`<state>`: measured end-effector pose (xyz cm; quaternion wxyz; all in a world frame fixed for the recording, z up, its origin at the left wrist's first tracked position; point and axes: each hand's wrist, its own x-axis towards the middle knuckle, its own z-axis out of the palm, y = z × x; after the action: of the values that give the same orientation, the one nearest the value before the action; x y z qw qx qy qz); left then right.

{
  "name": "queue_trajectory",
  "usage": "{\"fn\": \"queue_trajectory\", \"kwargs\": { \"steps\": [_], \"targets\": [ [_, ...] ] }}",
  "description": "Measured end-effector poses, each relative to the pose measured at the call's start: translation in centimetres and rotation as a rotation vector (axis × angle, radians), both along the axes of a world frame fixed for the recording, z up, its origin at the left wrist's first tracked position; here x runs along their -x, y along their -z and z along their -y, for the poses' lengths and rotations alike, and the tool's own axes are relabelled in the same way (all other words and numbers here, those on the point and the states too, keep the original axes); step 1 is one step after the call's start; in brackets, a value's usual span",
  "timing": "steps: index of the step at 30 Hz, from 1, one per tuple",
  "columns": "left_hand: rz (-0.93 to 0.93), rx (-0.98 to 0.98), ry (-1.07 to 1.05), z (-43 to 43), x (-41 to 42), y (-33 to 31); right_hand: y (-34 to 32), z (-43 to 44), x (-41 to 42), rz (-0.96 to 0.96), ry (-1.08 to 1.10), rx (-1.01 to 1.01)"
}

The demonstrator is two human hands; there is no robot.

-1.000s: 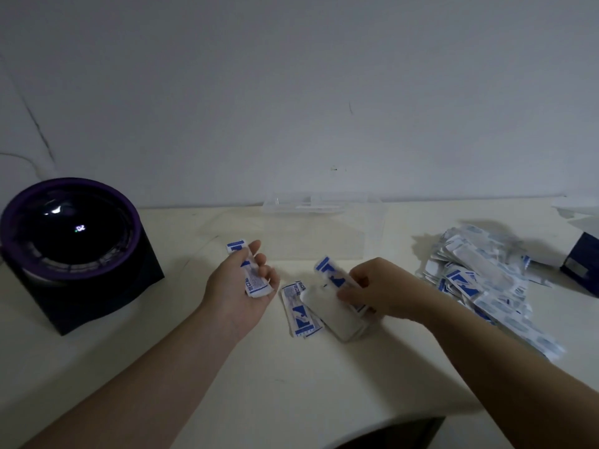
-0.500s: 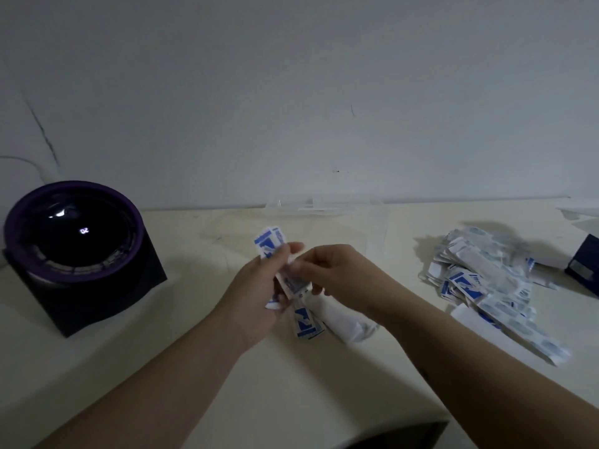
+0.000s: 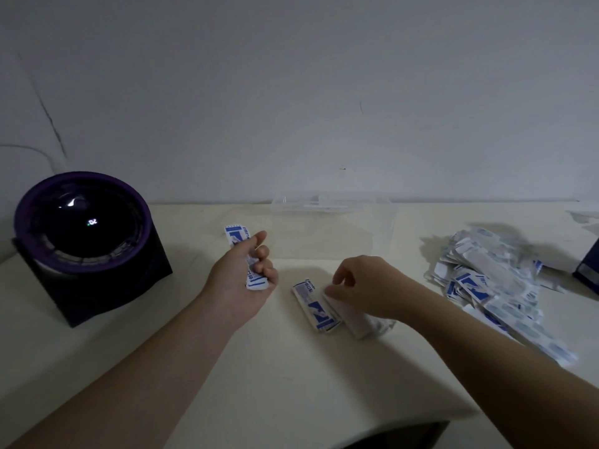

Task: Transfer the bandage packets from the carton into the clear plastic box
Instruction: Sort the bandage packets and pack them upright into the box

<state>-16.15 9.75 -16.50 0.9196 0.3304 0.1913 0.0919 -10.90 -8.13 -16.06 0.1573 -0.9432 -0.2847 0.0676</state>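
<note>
Left hand (image 3: 241, 280) was curled shut around a small stack of packets (image 3: 246, 254), ends sticking out past the fingers, held above the bench (image 3: 275, 384). Right hand (image 3: 363, 286) was palm down, fingertips pinching at two or three loose packets (image 3: 316, 306) lying on the bench just in front of it; whether any was actually gripped, can't tell. Clear box (image 3: 337, 222) sat open at the back, just beyond both hands, looked empty. Big pile (image 3: 492, 286) of packets lay well to the right; carton (image 3: 588, 264) at the far right edge, mostly cut off. Dark round device (image 3: 84, 234) at left, clear of the work.

Risks: the left stack was loosely fanned, so adding another could let one slip out. Flat packets are hard to lift off the bench; fingertips could just push them. Box walls are nearly invisible, so a drop could land short.
</note>
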Motion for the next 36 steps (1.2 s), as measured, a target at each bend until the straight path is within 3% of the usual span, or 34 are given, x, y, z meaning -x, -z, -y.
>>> {"fn": "queue_trajectory", "kwargs": {
  "steps": [4, 11, 14, 21, 26, 31, 36],
  "targets": [
    [-0.008, -0.004, 0.007, 0.1, -0.1, 0.3, -0.2, -2.4, -0.7, 0.023, -0.046, 0.129],
    [0.007, -0.016, 0.001, -0.2, 0.0, 0.0, -2.0, -5.7, -1.3, -0.114, -0.179, 0.354],
    [0.012, -0.039, -0.033, -0.4, -0.2, 0.0, -1.6, -5.6, -1.2, -0.168, -0.223, 0.244],
    [-0.076, -0.247, -0.088, -0.2, -0.4, 0.6, -2.3, -3.5, -2.2, -0.434, -0.047, -0.463],
    [-0.09, -0.242, 0.043, 0.2, -0.2, 1.1, -2.5, -3.6, -1.1, -0.479, -0.09, -0.402],
    [0.031, -0.242, 0.353, 1.5, 0.9, 0.1, -3.0, -5.0, 0.2, -0.373, -0.022, -0.628],
    [-0.044, -0.209, 0.175, 1.9, 0.9, 0.1, -2.4, -5.5, 1.7, -0.018, -0.088, -0.542]
  ]
}}
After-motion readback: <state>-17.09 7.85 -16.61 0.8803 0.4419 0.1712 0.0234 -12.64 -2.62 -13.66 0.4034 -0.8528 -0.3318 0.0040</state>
